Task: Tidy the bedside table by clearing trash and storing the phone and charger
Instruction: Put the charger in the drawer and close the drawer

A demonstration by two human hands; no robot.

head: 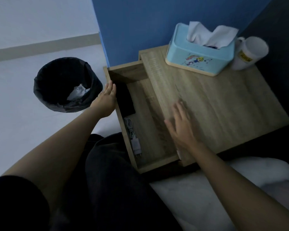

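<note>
The wooden bedside table has its drawer pulled out to the left. Inside the drawer lie a black phone and, nearer me, a white charger with its coiled cable. My left hand rests flat against the drawer's outer front panel, fingers straight, holding nothing. My right hand is spread flat over the table top's left edge, blurred, with nothing in it. A black-lined trash bin on the floor to the left holds crumpled white paper.
A blue tissue box and a white mug stand at the back of the table top against the blue wall. White bedding lies to the lower right. My dark-clothed lap fills the bottom centre.
</note>
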